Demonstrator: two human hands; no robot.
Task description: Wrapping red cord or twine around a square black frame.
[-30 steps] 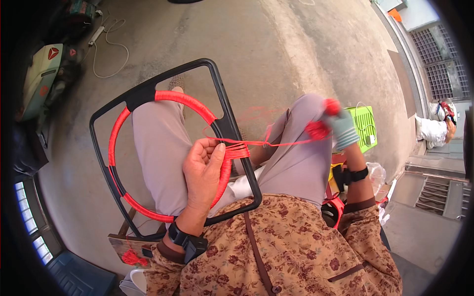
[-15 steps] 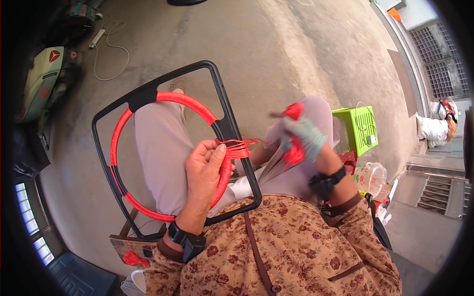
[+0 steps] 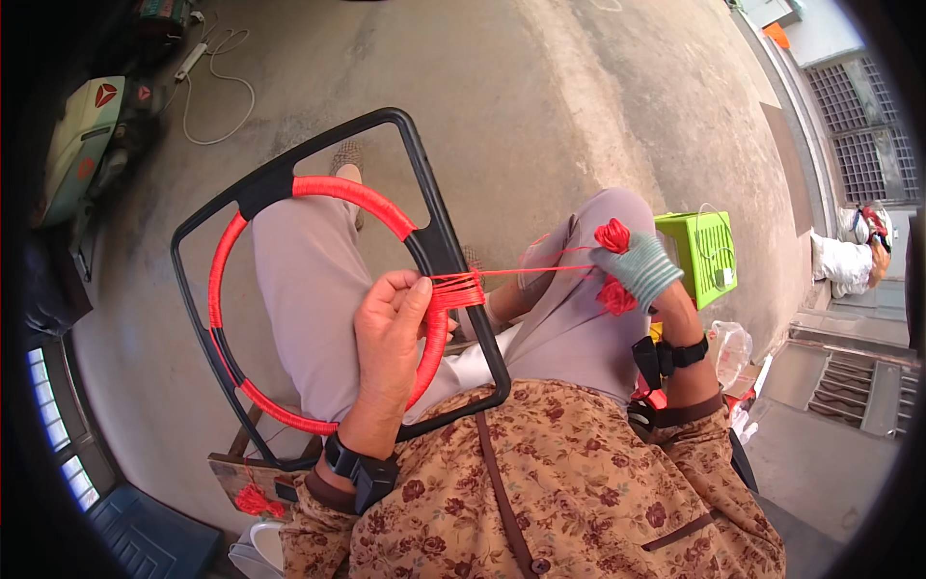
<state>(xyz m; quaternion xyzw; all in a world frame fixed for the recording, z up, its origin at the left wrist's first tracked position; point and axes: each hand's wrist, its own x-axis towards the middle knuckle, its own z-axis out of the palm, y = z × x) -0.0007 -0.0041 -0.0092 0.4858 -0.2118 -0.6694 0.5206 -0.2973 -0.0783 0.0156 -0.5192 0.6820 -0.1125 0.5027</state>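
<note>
A black square frame (image 3: 417, 169) with a ring inside it leans across my lap. Red cord (image 3: 359, 196) is wound tightly round most of the ring, with black gaps at the joints. My bare left hand (image 3: 391, 318) pinches the ring's right side, thumb on top, where several red strands (image 3: 458, 290) run across to the frame's side bar. My right hand (image 3: 639, 270), in a grey-green knitted glove, is closed round a bundle of red cord (image 3: 613, 234) that sticks out above and below the fist. A taut strand (image 3: 540, 270) stretches between the bundle and the frame.
Beside my right knee stands a lime-green slotted plastic basket (image 3: 712, 253). A wooden board (image 3: 241, 478) with a tangle of red cord (image 3: 258, 500) is at lower left. A power strip (image 3: 191, 62) with white cable lies on the concrete floor, near a parked scooter (image 3: 87, 145).
My right hand has moved right and slightly down with the cord bundle, and the cord is now pulled straight. The frame has shifted slightly left; my left hand keeps its grip.
</note>
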